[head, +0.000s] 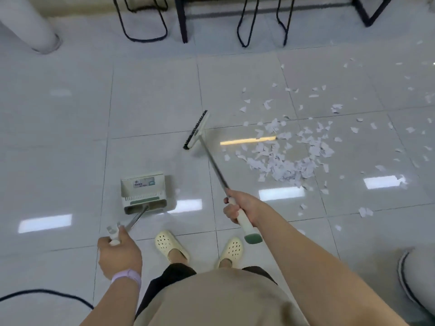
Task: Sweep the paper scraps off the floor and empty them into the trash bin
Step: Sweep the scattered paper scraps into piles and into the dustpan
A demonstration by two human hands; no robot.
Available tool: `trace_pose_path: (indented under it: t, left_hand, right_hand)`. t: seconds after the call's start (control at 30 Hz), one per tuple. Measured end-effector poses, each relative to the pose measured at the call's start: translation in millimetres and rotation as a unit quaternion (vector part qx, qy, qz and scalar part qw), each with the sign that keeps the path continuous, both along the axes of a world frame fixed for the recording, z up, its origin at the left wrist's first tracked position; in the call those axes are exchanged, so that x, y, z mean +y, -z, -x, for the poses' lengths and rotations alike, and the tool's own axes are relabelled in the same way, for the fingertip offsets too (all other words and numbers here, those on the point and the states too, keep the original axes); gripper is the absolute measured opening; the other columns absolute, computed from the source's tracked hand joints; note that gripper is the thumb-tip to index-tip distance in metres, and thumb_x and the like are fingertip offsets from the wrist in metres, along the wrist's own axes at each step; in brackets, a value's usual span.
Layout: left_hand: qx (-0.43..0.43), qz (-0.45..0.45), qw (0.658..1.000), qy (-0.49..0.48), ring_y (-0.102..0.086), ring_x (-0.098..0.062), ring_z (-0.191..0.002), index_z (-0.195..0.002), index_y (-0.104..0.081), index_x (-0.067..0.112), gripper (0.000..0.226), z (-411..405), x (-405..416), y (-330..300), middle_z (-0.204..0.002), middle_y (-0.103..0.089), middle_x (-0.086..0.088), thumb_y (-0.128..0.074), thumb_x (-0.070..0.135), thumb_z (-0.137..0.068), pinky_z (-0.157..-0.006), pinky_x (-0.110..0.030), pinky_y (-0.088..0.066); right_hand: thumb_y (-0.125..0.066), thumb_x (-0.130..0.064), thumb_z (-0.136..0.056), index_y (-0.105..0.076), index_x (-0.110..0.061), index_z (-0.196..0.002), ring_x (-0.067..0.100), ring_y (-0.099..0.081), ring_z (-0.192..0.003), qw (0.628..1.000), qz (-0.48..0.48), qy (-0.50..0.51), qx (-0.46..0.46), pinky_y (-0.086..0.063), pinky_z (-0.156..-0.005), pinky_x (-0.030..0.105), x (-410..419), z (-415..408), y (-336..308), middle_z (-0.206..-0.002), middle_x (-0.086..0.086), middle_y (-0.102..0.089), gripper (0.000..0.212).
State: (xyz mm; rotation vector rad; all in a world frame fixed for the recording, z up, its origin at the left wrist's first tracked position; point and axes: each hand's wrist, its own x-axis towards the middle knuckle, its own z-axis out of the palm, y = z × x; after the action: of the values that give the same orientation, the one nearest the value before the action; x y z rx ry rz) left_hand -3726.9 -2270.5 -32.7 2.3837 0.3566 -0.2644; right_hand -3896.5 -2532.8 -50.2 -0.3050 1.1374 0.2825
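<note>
White paper scraps [289, 158] lie heaped and scattered on the pale tiled floor at the right. My right hand [242, 208] grips the cream handle of a broom [200, 130], whose black-bristled head sits just left of the heap, apart from it. My left hand [118, 252] grips the handle of a cream dustpan [143, 192], which stands on the floor in front of my feet, left of the broom. No trash bin is surely in view.
Black chair and table legs [183, 22] stand along the far wall. A white column [30, 22] rises at the far left. A black cable [47, 294] crosses the floor at lower left. A grey rounded object [419, 278] sits at the lower right edge.
</note>
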Motion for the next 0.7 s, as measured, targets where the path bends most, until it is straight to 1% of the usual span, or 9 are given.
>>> trace_pose_path:
  t: [0.13,0.23,0.33,0.4,0.47,0.53,0.6,0.63,0.7]
  left_hand:
    - [0.015,0.0,0.995,-0.096,-0.057,-0.033,-0.08,-0.101,-0.052,0.007,0.043,16,47,-3,-0.081,-0.057,-0.009,-0.055,0.05,-0.097,-0.073,-0.036,-0.043]
    - [0.026,-0.02,0.989,-0.142,-0.059,-0.036,-0.082,-0.1,-0.051,0.01,0.041,21,80,-5,-0.084,-0.057,-0.01,-0.055,0.051,-0.097,-0.075,-0.04,-0.048]
    - [0.041,-0.055,0.984,-0.164,-0.054,-0.034,-0.078,-0.098,-0.046,0.017,0.039,24,109,-9,-0.078,-0.053,-0.007,-0.053,0.055,-0.096,-0.074,-0.044,-0.052]
    - [0.047,-0.069,0.981,-0.174,-0.052,-0.033,-0.081,-0.099,-0.045,0.017,0.038,29,124,-8,-0.082,-0.055,-0.009,-0.052,0.054,-0.097,-0.077,-0.042,-0.049]
    - [0.053,-0.078,0.979,-0.182,-0.051,-0.033,-0.084,-0.104,-0.048,0.014,0.039,36,133,-3,-0.087,-0.056,-0.012,-0.052,0.053,-0.097,-0.081,-0.042,-0.045]
    - [0.065,-0.08,0.976,-0.193,-0.05,-0.032,-0.084,-0.107,-0.049,0.014,0.041,42,140,5,-0.081,-0.055,-0.01,-0.052,0.054,-0.097,-0.079,-0.041,-0.044]
    - [0.089,-0.079,0.975,-0.189,-0.053,-0.034,-0.084,-0.104,-0.048,0.014,0.043,43,144,11,-0.075,-0.053,-0.007,-0.051,0.057,-0.096,-0.077,-0.041,-0.045]
    - [0.098,-0.072,0.975,-0.188,-0.055,-0.035,-0.084,-0.106,-0.049,0.012,0.048,41,144,14,-0.077,-0.055,-0.009,-0.051,0.058,-0.095,-0.077,-0.041,-0.047]
    - [0.103,-0.061,0.974,-0.192,-0.059,-0.038,-0.088,-0.113,-0.053,0.009,0.055,33,142,19,-0.091,-0.062,-0.016,-0.053,0.06,-0.093,-0.079,-0.044,-0.05]
  right_hand:
    - [-0.058,-0.029,-0.101,-0.043,-0.011,-0.087,0.009,-0.033,-0.033,0.991,0.018,-0.132,0.003,-0.032,-0.03,0.019,35,-58,3,-0.054,0.0,-0.036,0.027]
    - [-0.057,-0.022,-0.101,-0.046,-0.009,-0.085,0.01,-0.036,-0.032,0.975,0.0,-0.222,0.009,-0.034,-0.031,0.019,65,-83,10,-0.053,0.001,-0.042,0.023]
    - [-0.053,-0.022,-0.102,-0.046,-0.01,-0.084,0.009,-0.036,-0.031,0.953,-0.01,-0.301,0.033,-0.033,-0.031,0.018,93,-90,22,-0.05,0.0,-0.043,0.024]
    - [-0.052,-0.025,-0.103,-0.048,-0.008,-0.085,0.009,-0.037,-0.032,0.942,-0.018,-0.331,0.054,-0.035,-0.031,0.018,103,-82,30,-0.052,0.0,-0.044,0.025]
    - [-0.053,-0.025,-0.103,-0.05,-0.006,-0.09,0.009,-0.038,-0.034,0.942,-0.029,-0.325,0.083,-0.037,-0.032,0.018,96,-59,41,-0.056,0.001,-0.045,0.023]
    - [-0.055,-0.025,-0.102,-0.05,-0.006,-0.1,0.009,-0.04,-0.036,0.952,-0.052,-0.282,0.105,-0.04,-0.032,0.02,73,-23,51,-0.06,0.002,-0.046,0.02]
    - [-0.055,-0.027,-0.103,-0.048,-0.006,-0.102,0.01,-0.041,-0.037,0.962,-0.07,-0.234,0.125,-0.041,-0.032,0.022,46,20,54,-0.062,0.003,-0.044,0.021]
    - [-0.055,-0.027,-0.103,-0.049,-0.006,-0.1,0.011,-0.04,-0.037,0.966,-0.071,-0.212,0.133,-0.041,-0.032,0.022,32,41,54,-0.063,0.003,-0.042,0.022]
    - [-0.056,-0.026,-0.102,-0.048,-0.007,-0.096,0.011,-0.038,-0.036,0.974,-0.054,-0.164,0.15,-0.039,-0.03,0.022,13,76,48,-0.063,0.002,-0.039,0.021]
